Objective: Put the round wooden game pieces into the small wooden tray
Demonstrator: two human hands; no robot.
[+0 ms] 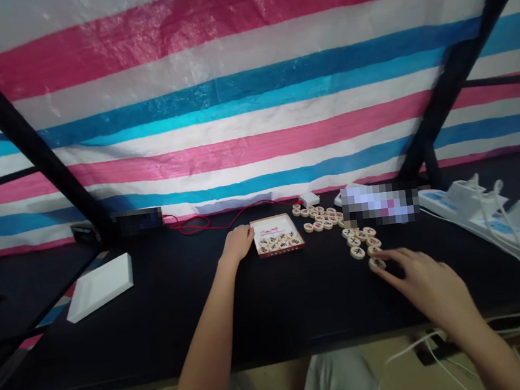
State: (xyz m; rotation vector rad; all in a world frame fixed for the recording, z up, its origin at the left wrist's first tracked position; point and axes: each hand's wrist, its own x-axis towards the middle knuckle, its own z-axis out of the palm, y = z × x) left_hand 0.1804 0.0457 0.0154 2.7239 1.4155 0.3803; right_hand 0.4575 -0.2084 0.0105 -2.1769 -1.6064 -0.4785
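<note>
A small red-rimmed box (276, 220) holding several round wooden game pieces sits at mid-table. My left hand (238, 244) rests curled against the box's left edge. More round pieces (321, 216) lie loose to the right of the box, and a second cluster (361, 241) lies nearer me. My right hand (417, 277) reaches toward that cluster with fingers spread, and its fingertips touch the nearest piece (377, 263).
The black table (169, 305) stands against a pink, white and blue striped tarp. A white flat lid (101, 286) lies at the left. White power strips (482, 213) with cables occupy the right. A red cable (198, 226) runs along the back. Black frame bars slant at both sides.
</note>
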